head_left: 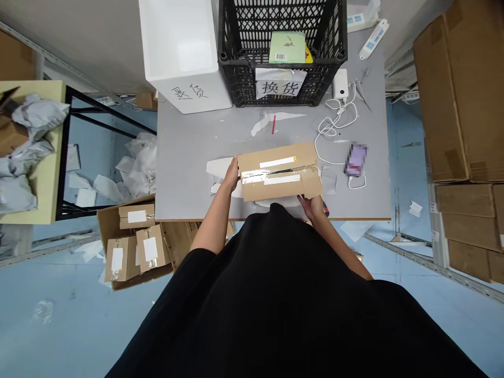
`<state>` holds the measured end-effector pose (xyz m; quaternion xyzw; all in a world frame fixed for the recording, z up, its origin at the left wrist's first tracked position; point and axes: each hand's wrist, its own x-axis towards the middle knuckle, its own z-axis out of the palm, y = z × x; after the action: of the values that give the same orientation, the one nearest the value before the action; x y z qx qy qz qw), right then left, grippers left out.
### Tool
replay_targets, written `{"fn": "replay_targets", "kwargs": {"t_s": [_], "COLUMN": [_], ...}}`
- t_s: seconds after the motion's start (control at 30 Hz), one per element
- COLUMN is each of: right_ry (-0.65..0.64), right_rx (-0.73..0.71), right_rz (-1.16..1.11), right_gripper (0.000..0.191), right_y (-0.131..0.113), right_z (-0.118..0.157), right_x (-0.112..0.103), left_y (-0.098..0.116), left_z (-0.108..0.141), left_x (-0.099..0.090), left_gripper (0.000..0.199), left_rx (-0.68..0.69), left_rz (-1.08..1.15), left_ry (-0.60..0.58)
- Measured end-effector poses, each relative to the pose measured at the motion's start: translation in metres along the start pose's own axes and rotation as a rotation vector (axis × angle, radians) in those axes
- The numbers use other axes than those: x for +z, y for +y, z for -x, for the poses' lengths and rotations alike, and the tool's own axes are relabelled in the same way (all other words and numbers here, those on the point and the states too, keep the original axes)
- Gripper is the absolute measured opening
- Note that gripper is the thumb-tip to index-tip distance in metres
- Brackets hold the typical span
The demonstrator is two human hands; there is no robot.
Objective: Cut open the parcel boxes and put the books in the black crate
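A long cardboard box (pixel 275 190) with clear tape and white label strips is held between my hands, near the front edge of the grey table (pixel 185 157). My left hand (pixel 232 174) grips its left end. At its lower right corner my right hand (pixel 312 206) holds the box, with some fingers hidden beneath it. A dark and red object (pixel 325 209), too small to name, shows beside my right hand. White paper scraps (pixel 220 167) lie under and beside the box.
Behind stand a white bin (pixel 181 42) and a black crate (pixel 238 84) with a green booklet (pixel 287 46). To the right, a phone (pixel 356 159) and white cables (pixel 328 126) lie on the table. A carton of small boxes (pixel 102 220) stands lower left.
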<state>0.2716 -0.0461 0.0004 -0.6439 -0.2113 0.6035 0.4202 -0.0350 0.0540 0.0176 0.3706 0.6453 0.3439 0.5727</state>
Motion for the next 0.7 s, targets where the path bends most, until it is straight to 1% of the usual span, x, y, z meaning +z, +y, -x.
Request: {"fn": "replay_targets", "kwargs": {"t_s": [0.1, 0.17, 0.23, 0.27, 0.3, 0.33, 0.4, 0.47, 0.53, 0.6, 0.7], "right_ry": [0.05, 0.044, -0.003, -0.03, -0.05, -0.064, -0.07, -0.06, -0.05, -0.06, -0.14], "right_rx": [-0.051, -0.096, -0.144, -0.158, -0.157, -0.14, -0.065, 0.009, 0.041, 0.036, -0.01], "right_rz": [-0.091, -0.096, -0.049, -0.011, 0.03, 0.07, 0.122, 0.139, 0.138, 0.133, 0.112], "right_gripper": [0.053, 0.052, 0.051, 0.053, 0.058, 0.063, 0.07, 0.069, 0.067, 0.067, 0.064], "right_y": [-0.021, -0.035, -0.045, -0.049, -0.053, -0.055, -0.059, -0.061, -0.062, -0.062, -0.059], "right_z": [-0.031, -0.053, -0.068, -0.073, -0.076, -0.078, -0.077, -0.075, -0.074, -0.073, -0.069], "right_x": [0.008, 0.016, 0.026, 0.031, 0.035, 0.038, 0.041, 0.041, 0.04, 0.04, 0.036], "left_y": [-0.008, -0.016, -0.026, -0.03, -0.034, -0.038, -0.042, -0.043, -0.04, -0.036, -0.03], "left_z": [0.026, 0.05, 0.076, 0.089, 0.1, 0.111, 0.126, 0.135, 0.137, 0.134, 0.124], "left_x": [-0.009, -0.009, -0.002, 0.005, 0.012, 0.019, 0.032, 0.04, 0.042, 0.043, 0.042], "left_gripper": [0.07, 0.069, 0.07, 0.071, 0.071, 0.069, 0.061, 0.05, 0.039, 0.036, 0.04], "left_rx": [-0.008, 0.025, 0.067, 0.098, 0.163, 0.233, 0.275, 0.284, 0.286, 0.285, 0.281], "left_rz": [-0.002, -0.039, -0.139, -0.238, -0.364, -0.49, -0.555, -0.561, -0.554, -0.535, -0.497], "left_ry": [-0.048, -0.053, -0.058, -0.073, -0.071, -0.073, -0.087, -0.094, -0.093, -0.092, -0.094]}}
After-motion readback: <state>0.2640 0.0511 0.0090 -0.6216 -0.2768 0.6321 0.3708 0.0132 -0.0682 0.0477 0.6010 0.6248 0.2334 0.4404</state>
